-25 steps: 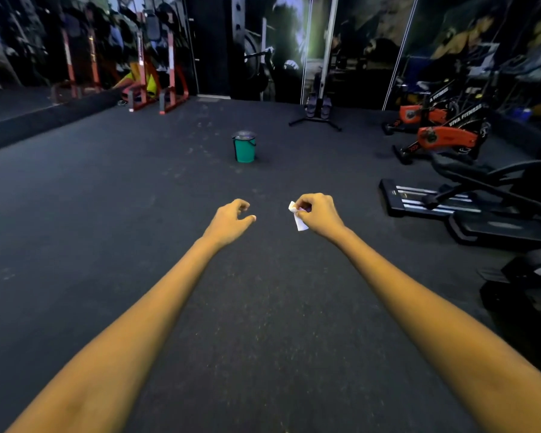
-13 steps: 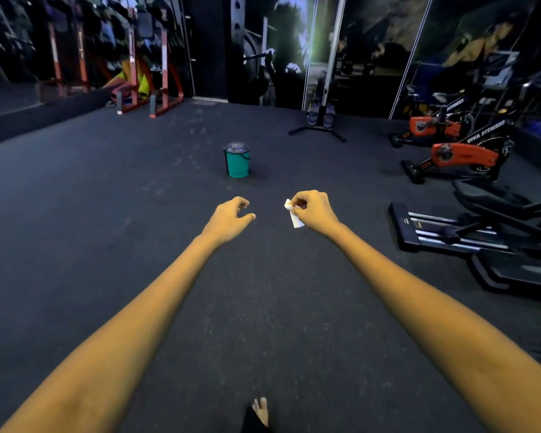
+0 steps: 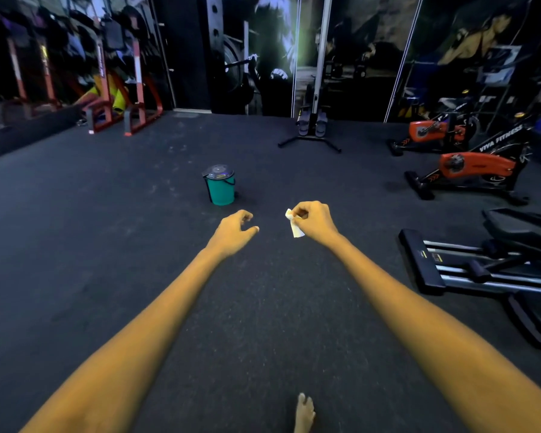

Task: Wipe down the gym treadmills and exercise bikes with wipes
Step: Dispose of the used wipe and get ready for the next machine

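Both my arms reach forward over the dark gym floor. My right hand (image 3: 314, 221) pinches a small crumpled white wipe (image 3: 294, 225) between thumb and fingers. My left hand (image 3: 235, 229) hangs beside it with loosely curled fingers and holds nothing. A teal bucket (image 3: 221, 192) with a round lid stands on the floor just beyond my hands. Two orange and black exercise bikes (image 3: 475, 167) stand at the right, one behind the other. A black machine with silver rails (image 3: 481, 267) lies low at the right edge.
Red weight racks (image 3: 119, 98) stand at the back left. A cable machine on a black base (image 3: 313, 126) is at the back middle against the mural wall. My bare foot (image 3: 303, 414) shows at the bottom. Open rubber floor (image 3: 91, 229) spreads left and ahead.
The bucket and the bikes have drawn closer and shifted right in view as I walk forward. My foot has stepped into view. Both hands keep their pose, the wipe still pinched.
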The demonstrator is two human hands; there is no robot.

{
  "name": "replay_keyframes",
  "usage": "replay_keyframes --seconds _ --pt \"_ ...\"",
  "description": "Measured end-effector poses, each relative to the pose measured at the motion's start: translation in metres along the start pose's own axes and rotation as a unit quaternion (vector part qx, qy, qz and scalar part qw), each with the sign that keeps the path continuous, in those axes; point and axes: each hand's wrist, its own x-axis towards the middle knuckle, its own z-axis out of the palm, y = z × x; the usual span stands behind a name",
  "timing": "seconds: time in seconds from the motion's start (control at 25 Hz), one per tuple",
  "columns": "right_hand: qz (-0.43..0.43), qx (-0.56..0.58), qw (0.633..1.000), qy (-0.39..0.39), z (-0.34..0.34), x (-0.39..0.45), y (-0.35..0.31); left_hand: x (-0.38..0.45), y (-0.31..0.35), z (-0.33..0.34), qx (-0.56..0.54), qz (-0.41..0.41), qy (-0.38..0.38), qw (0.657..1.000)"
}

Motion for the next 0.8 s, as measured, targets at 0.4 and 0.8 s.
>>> replay_keyframes --seconds 0.4,0.8 --pt "-0.014 -0.007 0.999 -0.052 -0.002 0.328 0.086 0.319 -0.016 0.031 -0.010 -0.042 0.029 0.999" --pt "-0.031 0.022 0.997 -0.073 0.051 0.647 0.156 0.636 -0.074 0.049 -0.020 -0.067 0.057 0.996"
